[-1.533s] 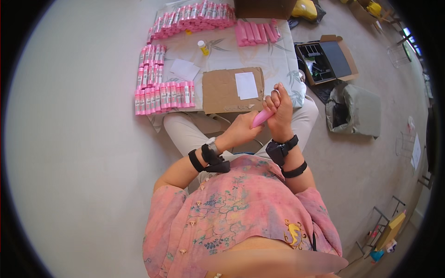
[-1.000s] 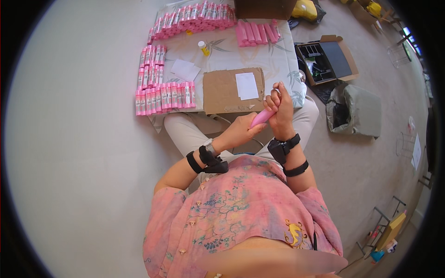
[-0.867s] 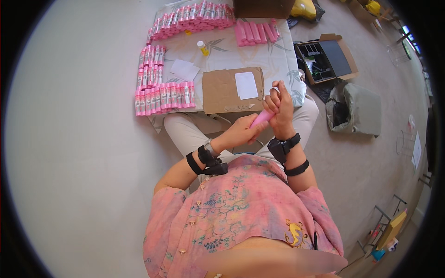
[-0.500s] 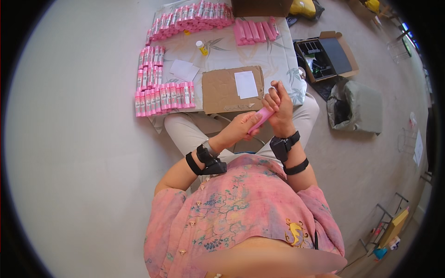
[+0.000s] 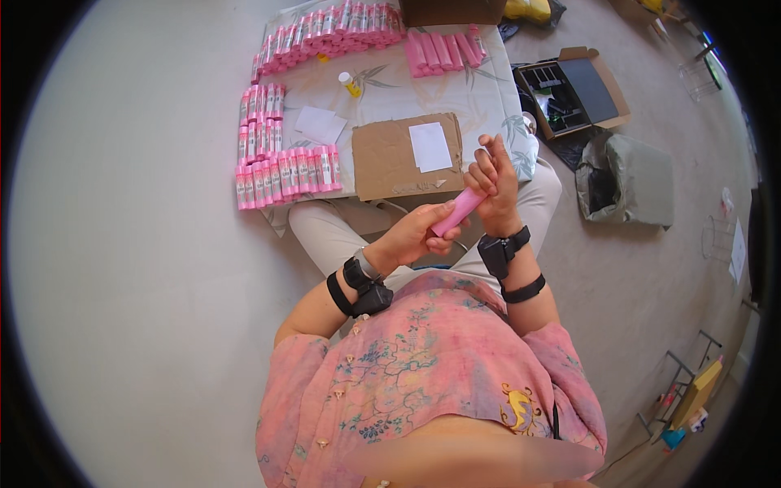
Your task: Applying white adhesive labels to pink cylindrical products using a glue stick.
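My left hand (image 5: 421,231) is closed around the lower end of a plain pink tube (image 5: 460,211), thumb along its side. The tube is held tilted above my lap, just off the table's front edge. My right hand (image 5: 495,180) curls its fingers at the tube's upper end, which they partly hide. Nearest the hands on the table lies a brown cardboard sheet (image 5: 378,167) with a stack of white paper slips (image 5: 431,148) on it. Labelled pink tubes (image 5: 289,175) lie in a row at the table's left front corner.
More labelled tubes (image 5: 329,37) are piled at the far left, and plain pink tubes (image 5: 443,53) lie far right. A yellow glue stick (image 5: 351,84) and loose white papers (image 5: 320,125) lie mid-table. On the floor at right are an opened box (image 5: 569,93) and a grey bag (image 5: 630,183).
The left hand has drawn slightly down and left along with the tube, and more of the pink tube shows between the hands. My right hand stays at its upper end.
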`<move>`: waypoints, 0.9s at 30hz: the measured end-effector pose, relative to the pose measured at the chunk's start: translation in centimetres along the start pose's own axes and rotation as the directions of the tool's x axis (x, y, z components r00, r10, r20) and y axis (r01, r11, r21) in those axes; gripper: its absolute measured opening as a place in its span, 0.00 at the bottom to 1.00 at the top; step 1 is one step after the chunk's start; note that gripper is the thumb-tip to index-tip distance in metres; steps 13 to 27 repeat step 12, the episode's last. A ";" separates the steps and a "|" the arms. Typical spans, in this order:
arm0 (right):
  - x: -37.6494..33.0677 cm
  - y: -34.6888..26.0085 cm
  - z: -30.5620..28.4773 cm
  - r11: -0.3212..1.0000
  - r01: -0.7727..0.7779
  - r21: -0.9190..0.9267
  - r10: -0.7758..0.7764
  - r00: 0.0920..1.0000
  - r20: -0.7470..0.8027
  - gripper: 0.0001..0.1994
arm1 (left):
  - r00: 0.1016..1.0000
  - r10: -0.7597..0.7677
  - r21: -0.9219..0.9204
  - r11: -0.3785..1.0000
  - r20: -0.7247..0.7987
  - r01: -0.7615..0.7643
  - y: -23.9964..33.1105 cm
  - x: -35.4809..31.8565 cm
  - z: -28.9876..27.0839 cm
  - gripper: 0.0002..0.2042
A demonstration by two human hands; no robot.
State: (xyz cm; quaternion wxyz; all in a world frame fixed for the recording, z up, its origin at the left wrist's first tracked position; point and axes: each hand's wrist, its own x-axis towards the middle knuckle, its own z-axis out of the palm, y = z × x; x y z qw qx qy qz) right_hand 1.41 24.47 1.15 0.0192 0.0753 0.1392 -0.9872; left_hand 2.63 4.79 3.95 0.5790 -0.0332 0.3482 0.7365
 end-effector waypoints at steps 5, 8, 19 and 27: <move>0.3 0.1 -1.2 0.997 -0.012 0.071 0.015 0.999 -0.044 0.17 | 0.996 0.031 0.154 0.988 -0.085 -0.018 -0.1 0.3 -0.2 0.20; 0.5 0.2 -3.0 0.991 -0.043 0.125 0.057 0.992 -0.114 0.17 | 0.955 0.255 0.613 0.783 -0.152 -0.112 -1.6 0.8 -2.0 0.18; 1.0 0.3 -4.4 0.994 0.081 0.079 -0.053 0.951 -0.305 0.19 | 0.894 0.435 0.895 0.434 -0.111 -0.100 -1.0 0.2 -1.5 0.17; 1.0 0.3 -4.4 0.994 0.081 0.079 -0.053 0.951 -0.305 0.19 | 0.894 0.435 0.895 0.434 -0.111 -0.100 -1.0 0.2 -1.5 0.17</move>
